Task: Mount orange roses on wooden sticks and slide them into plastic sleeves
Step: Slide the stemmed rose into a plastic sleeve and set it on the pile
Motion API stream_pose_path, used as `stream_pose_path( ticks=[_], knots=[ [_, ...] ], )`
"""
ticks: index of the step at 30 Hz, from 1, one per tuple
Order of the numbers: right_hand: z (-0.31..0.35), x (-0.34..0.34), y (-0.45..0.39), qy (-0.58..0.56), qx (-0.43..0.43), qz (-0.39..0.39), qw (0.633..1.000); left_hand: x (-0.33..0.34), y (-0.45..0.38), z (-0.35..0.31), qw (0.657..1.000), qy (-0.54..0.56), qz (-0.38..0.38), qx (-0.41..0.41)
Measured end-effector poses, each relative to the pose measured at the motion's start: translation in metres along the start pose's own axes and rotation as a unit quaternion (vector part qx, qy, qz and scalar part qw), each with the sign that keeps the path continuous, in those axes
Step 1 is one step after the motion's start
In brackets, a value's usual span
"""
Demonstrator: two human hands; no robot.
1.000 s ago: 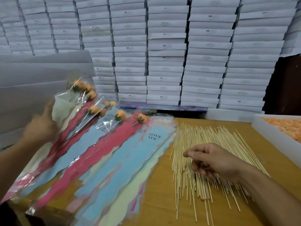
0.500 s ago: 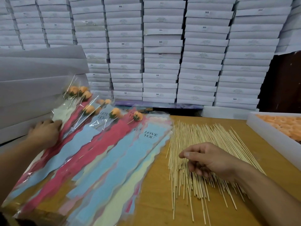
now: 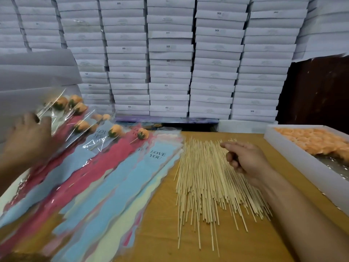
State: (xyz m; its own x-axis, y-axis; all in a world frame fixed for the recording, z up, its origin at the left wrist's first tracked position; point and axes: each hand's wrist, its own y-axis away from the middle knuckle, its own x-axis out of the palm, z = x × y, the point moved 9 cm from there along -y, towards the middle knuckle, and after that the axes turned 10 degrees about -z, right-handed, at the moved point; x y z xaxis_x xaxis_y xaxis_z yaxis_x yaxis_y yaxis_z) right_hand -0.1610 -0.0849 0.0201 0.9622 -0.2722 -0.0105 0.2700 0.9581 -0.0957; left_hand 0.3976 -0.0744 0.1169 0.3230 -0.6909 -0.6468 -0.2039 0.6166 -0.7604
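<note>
Several finished orange roses (image 3: 79, 107) on sticks lie in clear plastic sleeves with red, blue and cream liners (image 3: 117, 178), fanned across the left of the table. My left hand (image 3: 28, 137), blurred, rests flat on the leftmost sleeves just below their rose heads. A loose pile of wooden sticks (image 3: 204, 176) lies at the table's middle. My right hand (image 3: 245, 159) hovers over the far part of that pile, index finger stretched left and the other fingers loosely curled. I see nothing held in it. Loose orange roses (image 3: 317, 140) fill a box at the right.
The white box (image 3: 294, 154) holding the roses stands along the table's right edge. Stacks of flat white cartons (image 3: 170, 63) form a wall behind the wooden table (image 3: 160, 233). More large white cartons (image 3: 37, 72) lean at the far left, behind the sleeves.
My left hand has brought the raised sleeves down onto the fanned stack and now lies on them. My right hand has shifted slightly farther up the stick pile.
</note>
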Motion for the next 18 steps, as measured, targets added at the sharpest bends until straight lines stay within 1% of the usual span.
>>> stream_pose_path(
  ticks=[2,3,6,9,12,16,18],
  knots=[
    [-0.005,-0.011,-0.007,-0.006,0.010,-0.035,0.999,-0.027,-0.003,-0.045,0.997,0.073,-0.019,0.018],
    [-0.008,-0.015,-0.009,-0.003,0.016,-0.047,0.999,-0.031,-0.001,-0.073,0.994,0.100,-0.018,0.042],
    [-0.015,-0.022,-0.012,0.015,0.028,-0.065,0.997,-0.038,0.014,-0.150,0.978,0.206,0.008,0.037],
    [-0.017,-0.025,-0.013,0.023,0.029,-0.072,0.997,-0.053,0.046,-0.229,0.950,0.305,0.041,0.059],
    [-0.018,-0.027,-0.014,0.036,0.023,-0.075,0.996,-0.065,0.077,-0.293,0.929,0.353,0.076,0.082],
    [-0.019,-0.027,-0.017,0.048,0.013,-0.076,0.996,-0.072,0.116,-0.358,0.912,0.367,0.139,0.120],
    [-0.020,-0.025,-0.018,0.050,0.008,-0.077,0.996,-0.071,0.127,-0.381,0.900,0.381,0.169,0.124]
  ],
)
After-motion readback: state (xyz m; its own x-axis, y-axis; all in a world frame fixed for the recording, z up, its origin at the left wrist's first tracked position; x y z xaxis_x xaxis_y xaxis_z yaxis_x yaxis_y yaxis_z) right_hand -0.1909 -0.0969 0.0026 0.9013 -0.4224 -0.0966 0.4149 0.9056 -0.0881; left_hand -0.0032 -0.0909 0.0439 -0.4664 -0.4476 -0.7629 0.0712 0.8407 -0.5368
